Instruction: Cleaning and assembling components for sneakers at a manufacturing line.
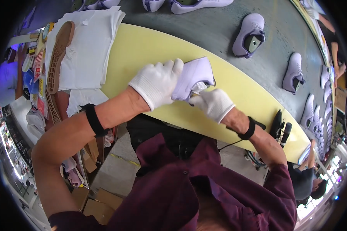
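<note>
Both hands were gloved in white knit. Left hand (158, 82) was clamped shut over the heel end of a lilac shoe (194, 77), fingers wrapped across the top, apparently to pin it steady. Right hand (213, 103) was mostly curled, fingertips pinched at the shoe's opening where something pale showed, possibly paper stuffing or the tongue; couldn't tell which, nor whether it was actually gripped. The shoe sat tilted on its side over the middle of the yellow bench pad (142, 50), close to the near edge, held against the surface rather than lifted clear, which probably gave the hands a brace. Black bands sat on both wrists, the right one trailing a thin cable. At the pad's left end lay a stack of white cloth (90, 50) with a brown outsole (59, 54) laid tread-up across it, within reach of the left arm. Beyond the far edge ran a grey conveyor belt (219, 23) carrying more lilac shoes (250, 34), spaced well apart. A black hand tool (278, 125) rested at the pad's right end. Another person's arm (333, 54) showed at the far right.
</note>
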Action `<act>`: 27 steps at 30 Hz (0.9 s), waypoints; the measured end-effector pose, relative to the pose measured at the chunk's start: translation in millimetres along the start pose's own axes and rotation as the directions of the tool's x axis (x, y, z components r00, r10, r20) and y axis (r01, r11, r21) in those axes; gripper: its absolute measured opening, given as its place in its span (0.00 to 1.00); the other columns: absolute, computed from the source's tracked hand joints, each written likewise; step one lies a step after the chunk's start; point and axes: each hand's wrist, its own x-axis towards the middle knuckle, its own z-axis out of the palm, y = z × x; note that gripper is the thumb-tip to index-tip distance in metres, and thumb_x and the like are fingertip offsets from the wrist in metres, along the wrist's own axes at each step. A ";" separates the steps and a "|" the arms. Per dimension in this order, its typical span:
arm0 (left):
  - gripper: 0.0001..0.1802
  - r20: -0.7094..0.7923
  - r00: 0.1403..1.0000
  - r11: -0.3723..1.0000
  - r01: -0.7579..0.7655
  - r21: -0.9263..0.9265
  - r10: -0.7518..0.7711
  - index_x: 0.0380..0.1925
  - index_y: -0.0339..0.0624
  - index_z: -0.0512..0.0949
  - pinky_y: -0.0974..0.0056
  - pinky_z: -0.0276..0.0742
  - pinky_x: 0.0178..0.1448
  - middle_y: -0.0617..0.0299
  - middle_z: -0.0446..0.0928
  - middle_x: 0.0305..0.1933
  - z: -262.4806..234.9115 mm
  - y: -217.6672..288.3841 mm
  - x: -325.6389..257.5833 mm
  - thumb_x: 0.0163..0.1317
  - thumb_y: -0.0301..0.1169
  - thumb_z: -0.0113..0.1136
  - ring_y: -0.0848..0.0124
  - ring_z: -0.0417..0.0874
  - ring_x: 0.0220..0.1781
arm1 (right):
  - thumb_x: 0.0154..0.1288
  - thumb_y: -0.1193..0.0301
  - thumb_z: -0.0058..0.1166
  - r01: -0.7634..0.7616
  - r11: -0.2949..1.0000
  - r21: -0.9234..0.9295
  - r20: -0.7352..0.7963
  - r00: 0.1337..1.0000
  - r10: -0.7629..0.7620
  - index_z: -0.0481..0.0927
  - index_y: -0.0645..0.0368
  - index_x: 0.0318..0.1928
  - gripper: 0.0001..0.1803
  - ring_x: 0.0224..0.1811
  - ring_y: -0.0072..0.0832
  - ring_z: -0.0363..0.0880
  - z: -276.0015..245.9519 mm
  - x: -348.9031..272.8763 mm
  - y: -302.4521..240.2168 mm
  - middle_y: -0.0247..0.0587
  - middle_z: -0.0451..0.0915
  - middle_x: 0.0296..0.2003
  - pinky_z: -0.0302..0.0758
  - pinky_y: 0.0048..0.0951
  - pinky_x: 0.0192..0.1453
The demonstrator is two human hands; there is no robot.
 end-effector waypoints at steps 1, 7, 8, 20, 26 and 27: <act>0.51 -0.009 1.000 1.000 -0.020 0.017 0.020 0.64 0.30 0.68 0.54 0.83 0.42 0.49 0.80 0.40 1.1 -0.9 -1.2 0.50 0.53 0.79 0.54 0.87 0.37 | 0.69 0.65 0.57 -0.043 0.999 -0.033 -0.003 0.999 0.043 0.90 0.47 0.47 0.11 0.34 0.48 0.87 10.1 -1.5 -6.3 0.48 0.84 0.33 0.82 0.45 0.41; 0.50 -0.067 0.996 0.995 -0.068 -0.072 0.063 0.64 0.29 0.68 0.53 0.84 0.44 0.48 0.81 0.42 -2.9 -6.6 1.9 0.49 0.51 0.79 0.54 0.87 0.39 | 0.72 0.64 0.57 -0.249 0.949 0.195 -0.046 0.964 0.262 0.89 0.51 0.43 0.10 0.30 0.47 0.85 18.1 -16.6 -13.1 0.48 0.84 0.30 0.81 0.44 0.37; 0.50 -0.074 0.995 0.995 -0.078 -0.068 0.073 0.64 0.29 0.68 0.53 0.84 0.44 0.48 0.81 0.42 -3.9 -6.4 1.8 0.49 0.51 0.79 0.54 0.87 0.39 | 0.74 0.62 0.57 -0.322 0.909 0.264 -0.075 0.933 0.353 0.88 0.55 0.40 0.12 0.28 0.47 0.84 24.8 -32.7 -7.9 0.49 0.83 0.27 0.80 0.43 0.36; 0.51 -0.035 0.998 0.996 -0.048 -0.069 0.046 0.63 0.30 0.68 0.51 0.86 0.47 0.45 0.82 0.44 -5.3 -1.7 0.0 0.54 0.60 0.76 0.50 0.89 0.43 | 0.80 0.59 0.54 -0.423 0.864 0.274 -0.232 0.842 0.487 0.82 0.66 0.30 0.24 0.20 0.32 0.75 30.0 -43.2 -8.5 0.46 0.76 0.18 0.74 0.37 0.30; 0.51 0.012 0.999 0.999 -0.033 -0.004 0.033 0.64 0.29 0.68 0.51 0.86 0.47 0.44 0.83 0.43 -11.9 0.7 2.0 0.53 0.58 0.76 0.47 0.89 0.41 | 0.78 0.60 0.55 -0.376 0.854 0.361 -0.172 0.873 0.457 0.86 0.65 0.37 0.20 0.34 0.56 0.85 31.7 -29.3 -16.8 0.61 0.84 0.31 0.79 0.48 0.39; 0.52 -0.004 0.999 0.999 -0.049 -0.012 0.049 0.65 0.28 0.67 0.51 0.86 0.47 0.44 0.83 0.43 -11.0 -1.0 1.7 0.54 0.58 0.76 0.47 0.89 0.41 | 0.78 0.60 0.55 -0.395 0.836 0.382 -0.152 0.865 0.478 0.86 0.65 0.37 0.20 0.33 0.56 0.84 33.1 -27.1 -17.3 0.60 0.84 0.30 0.79 0.47 0.39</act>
